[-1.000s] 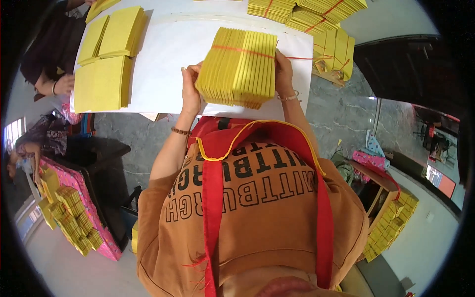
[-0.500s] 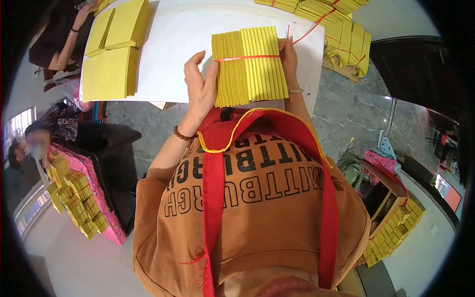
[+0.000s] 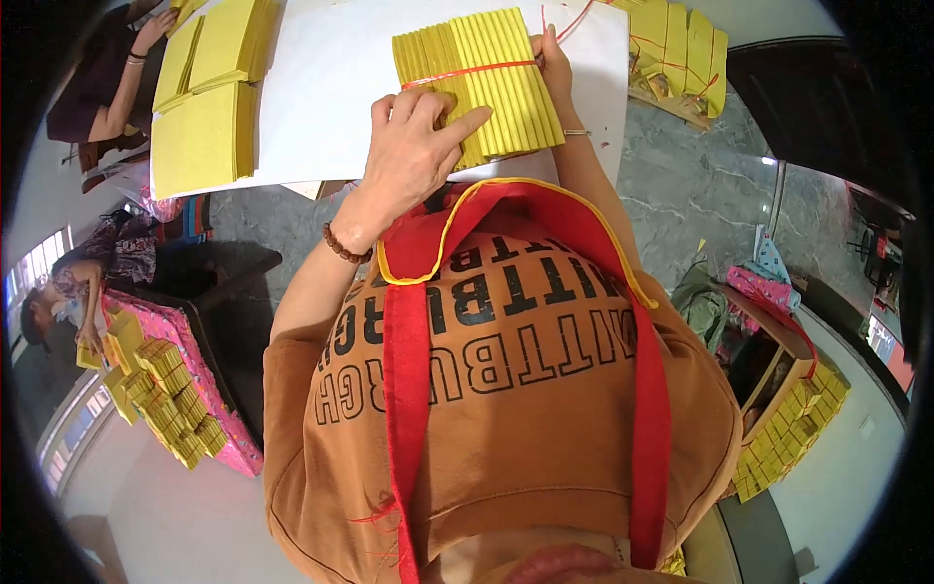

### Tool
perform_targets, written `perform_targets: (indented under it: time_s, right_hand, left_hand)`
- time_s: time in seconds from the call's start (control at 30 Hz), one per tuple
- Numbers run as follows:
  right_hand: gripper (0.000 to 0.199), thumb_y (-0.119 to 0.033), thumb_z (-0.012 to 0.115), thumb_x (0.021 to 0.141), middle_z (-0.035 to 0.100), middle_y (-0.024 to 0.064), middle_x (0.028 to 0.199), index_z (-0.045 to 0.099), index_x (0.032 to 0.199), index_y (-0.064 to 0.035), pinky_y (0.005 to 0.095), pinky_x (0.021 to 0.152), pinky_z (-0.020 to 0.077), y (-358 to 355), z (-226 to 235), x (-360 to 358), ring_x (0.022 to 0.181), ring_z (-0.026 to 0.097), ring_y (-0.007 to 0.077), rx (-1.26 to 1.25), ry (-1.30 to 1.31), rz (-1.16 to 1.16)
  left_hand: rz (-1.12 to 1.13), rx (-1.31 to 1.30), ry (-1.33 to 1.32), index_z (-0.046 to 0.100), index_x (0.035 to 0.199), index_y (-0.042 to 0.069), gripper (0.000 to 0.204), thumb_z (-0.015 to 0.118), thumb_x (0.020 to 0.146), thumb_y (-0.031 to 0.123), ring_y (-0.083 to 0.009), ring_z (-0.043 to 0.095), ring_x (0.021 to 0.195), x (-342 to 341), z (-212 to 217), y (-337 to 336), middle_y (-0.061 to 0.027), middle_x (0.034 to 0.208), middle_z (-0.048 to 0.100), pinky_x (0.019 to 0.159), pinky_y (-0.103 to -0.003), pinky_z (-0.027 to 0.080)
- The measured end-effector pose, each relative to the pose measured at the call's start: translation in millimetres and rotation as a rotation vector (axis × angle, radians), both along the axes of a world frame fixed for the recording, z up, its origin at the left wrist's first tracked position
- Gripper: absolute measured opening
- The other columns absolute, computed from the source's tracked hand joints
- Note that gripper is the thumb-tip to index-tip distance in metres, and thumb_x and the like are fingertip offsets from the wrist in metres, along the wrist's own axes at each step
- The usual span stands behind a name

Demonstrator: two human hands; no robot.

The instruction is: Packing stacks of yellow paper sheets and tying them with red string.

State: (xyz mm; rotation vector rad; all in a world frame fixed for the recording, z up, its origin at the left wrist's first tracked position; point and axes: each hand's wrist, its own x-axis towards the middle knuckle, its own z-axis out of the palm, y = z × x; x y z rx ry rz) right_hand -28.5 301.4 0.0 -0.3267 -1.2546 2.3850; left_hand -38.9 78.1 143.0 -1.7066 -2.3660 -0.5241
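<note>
A thick bundle of folded yellow paper [image 3: 511, 97] is in front of me at the near edge of the white table. A red tie strip [image 3: 482, 69] crosses its middle. My left hand [image 3: 407, 146] lies palm down over the near left part of the bundle with bent fingers, gripping it. Along the right side, my right hand [image 3: 556, 76] holds the bundle's edge, its fingers partly hidden behind the paper. Loose red tie ends [image 3: 572, 23] stick out beyond that hand.
Stacks of yellow paper [image 3: 199, 141] stand on the white table [image 3: 326, 88] at left. Tied yellow bundles [image 3: 681, 54] lie beyond its right side. A person's arm [image 3: 122, 83] reaches in at far left. Another person [image 3: 97, 263] sits by a pink-covered table [image 3: 229, 428] with small yellow bundles.
My left hand has gone from the bundle's left edge to over its near left part. The bundle has tilted slightly and sits higher in view; my right hand stays at its right side.
</note>
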Motion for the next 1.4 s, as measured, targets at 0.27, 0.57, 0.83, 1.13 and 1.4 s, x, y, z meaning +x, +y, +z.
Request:
perform_targets:
  time_s: [0.27,0.57,0.83,1.13,1.4]
  right_hand:
    - [0.045,-0.039,0.03,0.095,0.046,-0.0015,0.056,0.043,0.062,-0.011,0.0205,0.049,0.0383,-5.8,7.7,-4.4,0.05,0.041,0.0061,-0.045,-0.053,-0.052]
    - [0.048,-0.041,0.03,0.095,0.048,-0.0001,0.055,0.044,0.061,-0.0099,0.0211,0.049,0.0381,-15.2,25.6,-2.3,0.049,0.042,0.0071,-0.033,-0.041,-0.064]
    - [0.048,-0.04,0.029,0.095,0.046,-0.001,0.055,0.043,0.06,-0.0099,0.0212,0.049,0.0368,-12.6,19.1,-2.8,0.049,0.04,0.0071,0.003,-0.057,-0.063]
    - [0.046,-0.04,0.03,0.095,0.043,-0.0008,0.058,0.04,0.061,-0.0101,0.0225,0.052,0.0365,-12.6,17.8,-3.9,0.053,0.038,0.0076,0.004,-0.037,-0.062]
    - [0.046,-0.041,0.031,0.094,0.043,-0.0005,0.06,0.04,0.062,-0.0102,0.0238,0.054,0.0372,-21.4,33.9,-1.4,0.054,0.039,0.0089,-0.124,-0.001,-0.036]
  left_hand:
    - [0.007,-0.099,0.013,0.057,0.112,0.02,0.04,0.059,0.073,0.01,-0.0214,0.045,0.089,4.3,9.7,1.1,-0.0054,0.091,0.048,0.079,-0.034,0.031]
    - [-0.025,-0.051,0.001,0.058,0.11,0.023,0.04,0.063,0.071,0.015,-0.0189,0.044,0.088,11.8,6.4,6.1,-0.0039,0.087,0.047,0.079,-0.036,0.031]
    - [-0.054,-0.054,-0.008,0.059,0.108,0.022,0.04,0.065,0.069,0.015,-0.0187,0.043,0.087,13.2,7.6,13.7,-0.0024,0.086,0.047,0.079,-0.034,0.031]
    - [-0.081,-0.038,0.004,0.059,0.098,0.019,0.031,0.063,0.068,0.012,-0.0199,0.045,0.084,12.2,7.9,20.7,-0.0032,0.084,0.048,0.076,-0.035,0.033]
    - [-0.086,-0.038,-0.008,0.058,0.097,0.019,0.031,0.062,0.067,0.01,-0.0207,0.046,0.082,9.0,3.9,20.7,-0.0034,0.082,0.047,0.07,-0.034,0.034]
